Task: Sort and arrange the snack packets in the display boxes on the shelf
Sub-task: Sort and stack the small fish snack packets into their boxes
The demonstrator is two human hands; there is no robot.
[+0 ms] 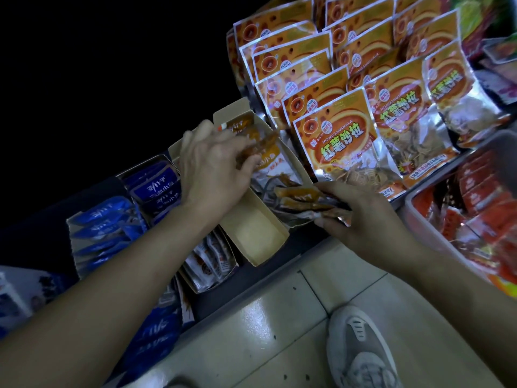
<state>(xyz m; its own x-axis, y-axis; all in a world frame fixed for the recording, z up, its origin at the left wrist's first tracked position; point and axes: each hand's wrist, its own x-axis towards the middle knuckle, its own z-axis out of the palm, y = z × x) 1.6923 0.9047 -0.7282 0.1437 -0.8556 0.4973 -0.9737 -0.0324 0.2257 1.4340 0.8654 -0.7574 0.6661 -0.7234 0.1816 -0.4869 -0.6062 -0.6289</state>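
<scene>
while left hand (212, 166) pinches orange packet (270, 141) over cardboard display box (253, 231) on shelf (274, 268), right hand (363, 219) grips bundle of orange packets (296, 197) just beside box, fingers curled round it.

- The scene is dimly lit; the upper left is lost in blackness.
- Glare is thrown back by the foil bags (338, 141) and the glossy floor tiles (251, 320).
- The brown packets (263, 145) held in the left hand (212, 169) are smeared by motion.
- Lines are bent toward the edges; the blue packets (106, 217) are rendered soft.
</scene>
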